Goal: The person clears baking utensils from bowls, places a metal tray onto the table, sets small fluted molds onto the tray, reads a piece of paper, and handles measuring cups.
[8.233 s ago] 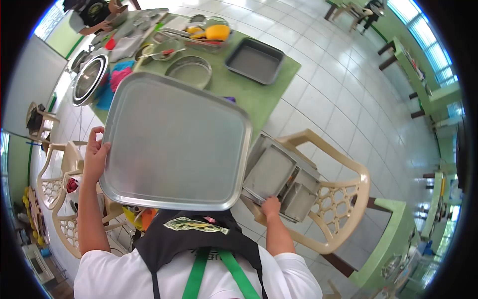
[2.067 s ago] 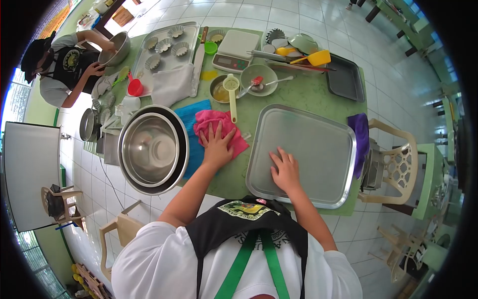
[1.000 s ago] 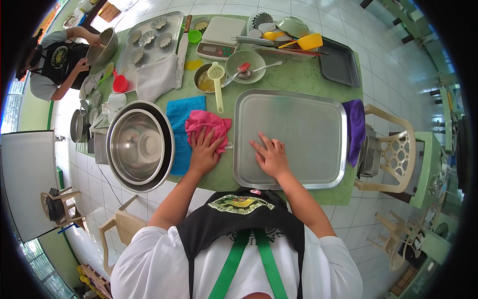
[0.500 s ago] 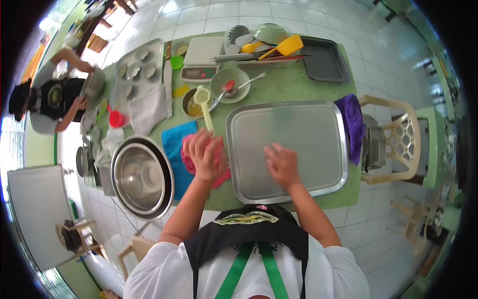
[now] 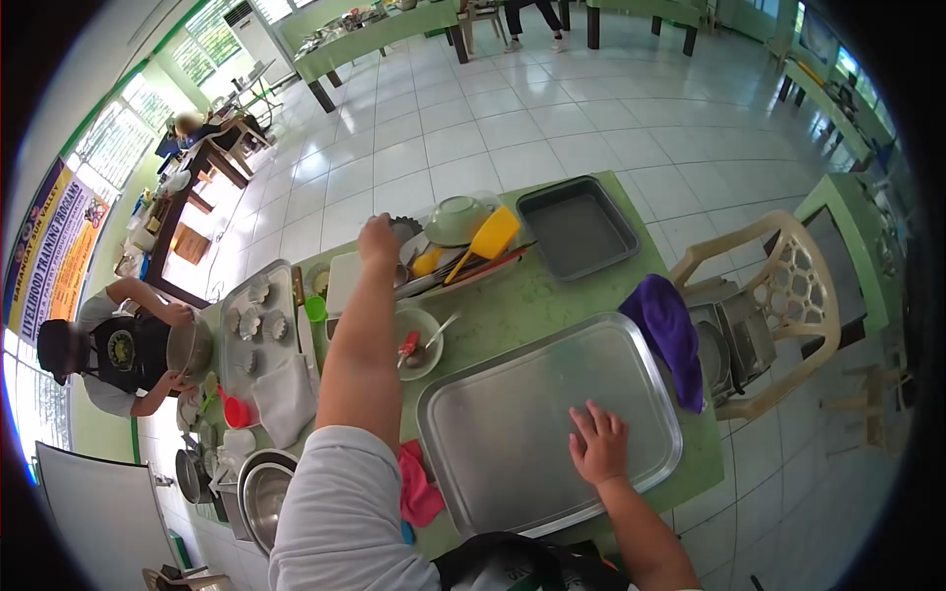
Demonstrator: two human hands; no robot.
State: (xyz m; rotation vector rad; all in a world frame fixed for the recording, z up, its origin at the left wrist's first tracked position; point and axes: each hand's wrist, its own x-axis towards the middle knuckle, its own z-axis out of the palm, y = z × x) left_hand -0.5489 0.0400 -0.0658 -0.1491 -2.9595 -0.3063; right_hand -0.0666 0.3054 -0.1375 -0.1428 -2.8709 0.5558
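Observation:
My left arm stretches across to the far side of the green table. My left hand [image 5: 376, 239] is beside the utensil container, close to a dark fluted tin [image 5: 405, 229]; its fingers point away and are mostly hidden. Near me lies a large metal baking tray [image 5: 512, 433]. Over its right part is my right hand [image 5: 599, 443], fingers spread, with nothing in them. A yellow spatula [image 5: 494, 233] and an upturned pale green bowl [image 5: 456, 221] sit in the container. My left forearm partly covers a white scale [image 5: 345, 283].
A dark rectangular pan [image 5: 577, 229] lies at the far right corner. A purple cloth [image 5: 664, 335] touches the tray's right edge. A bowl with utensils [image 5: 422, 340] stands mid-table. Left are small tins on a tray [image 5: 281, 340] and nested steel bowls [image 5: 264, 497]. A co-worker [image 5: 128, 345] holds a bowl.
My left hand has moved from the pink cloth to the far edge by the utensil container. My right hand has shifted right over the tray. The view has tilted up, showing more of the room.

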